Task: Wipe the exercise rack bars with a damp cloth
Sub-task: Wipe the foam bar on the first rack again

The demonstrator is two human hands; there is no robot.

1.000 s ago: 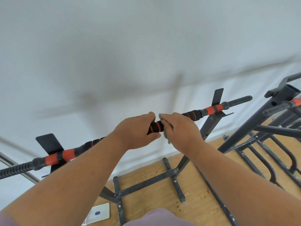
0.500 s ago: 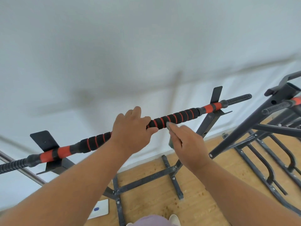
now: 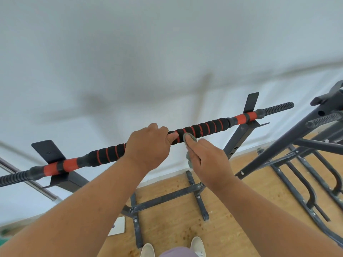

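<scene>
A: Cloth? Fingers?
B: Cloth [image 3: 189, 145] pinched in right hand [image 3: 206, 160], touching bar [image 3: 202, 127] beside left hand [image 3: 148, 147], which curls round it.
A: Bar axis?
B: Lower-left to upper-right.

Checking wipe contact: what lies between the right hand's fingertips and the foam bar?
In the head view, a grey cloth lies between the right hand and the bar; the left hand grips the bar beside it.

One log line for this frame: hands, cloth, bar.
left hand: grips padded bar | right hand: presses grey cloth on bar | stage: wiping mid-bar
</scene>
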